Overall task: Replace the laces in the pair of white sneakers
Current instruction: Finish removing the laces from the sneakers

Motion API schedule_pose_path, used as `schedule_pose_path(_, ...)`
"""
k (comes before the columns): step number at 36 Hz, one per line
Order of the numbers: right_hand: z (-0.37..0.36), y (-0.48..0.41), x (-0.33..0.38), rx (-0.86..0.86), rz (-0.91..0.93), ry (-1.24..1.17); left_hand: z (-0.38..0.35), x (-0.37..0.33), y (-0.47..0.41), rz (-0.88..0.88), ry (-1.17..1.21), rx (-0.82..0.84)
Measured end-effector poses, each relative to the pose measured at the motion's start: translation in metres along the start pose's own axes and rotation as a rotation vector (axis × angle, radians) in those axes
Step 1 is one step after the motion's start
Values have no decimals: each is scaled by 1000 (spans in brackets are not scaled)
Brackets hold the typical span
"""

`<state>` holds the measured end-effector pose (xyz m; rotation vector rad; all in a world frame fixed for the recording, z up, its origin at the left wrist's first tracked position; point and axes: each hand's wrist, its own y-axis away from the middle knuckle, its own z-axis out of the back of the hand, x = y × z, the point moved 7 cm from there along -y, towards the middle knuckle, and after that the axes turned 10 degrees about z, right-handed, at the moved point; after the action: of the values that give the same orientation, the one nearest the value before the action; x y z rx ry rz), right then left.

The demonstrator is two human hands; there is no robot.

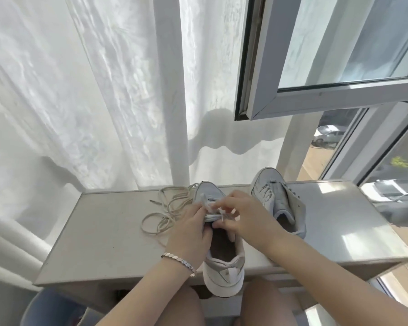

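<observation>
A pale sill [92, 243] lies across the centre; sheer white curtain [80, 90] fills nine to twelve o'clock; an open window sash [316, 97] at one; a light-coloured car [327, 135] outside at three.

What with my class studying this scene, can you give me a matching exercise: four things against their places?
Things:
1 beige laces
2 far sneaker
3 near sneaker
4 white lace

Places:
A pinched by the right hand
B heel overhanging the sill front edge
C loose tangle, left of both sneakers
D standing farther back, on the right

Pairs: 1-C, 2-D, 3-B, 4-A
</observation>
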<state>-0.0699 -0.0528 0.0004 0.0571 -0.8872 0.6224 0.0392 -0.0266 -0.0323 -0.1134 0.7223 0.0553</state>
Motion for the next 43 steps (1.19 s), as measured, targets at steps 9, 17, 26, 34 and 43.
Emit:
schedule_pose_path(9, 18, 3, -13, -182, 49, -150, 0, -8, 4, 36, -127, -114)
schedule_pose_path(17, 54, 9, 7, -519, 165, -214, -2, -23, 2, -109, -373, -239)
schedule_pose_path(26, 97, 6, 29, -510, 49, -626, -8, -15, 1, 9, -265, -94)
schedule_pose_path(34, 34, 12, -9, 105, -180, 113, -3, 1, -5, 70, 252, 29)
schedule_pose_path(43, 13, -13, -5, 169, -49, 166, 8, -9, -5, 58, 472, 180)
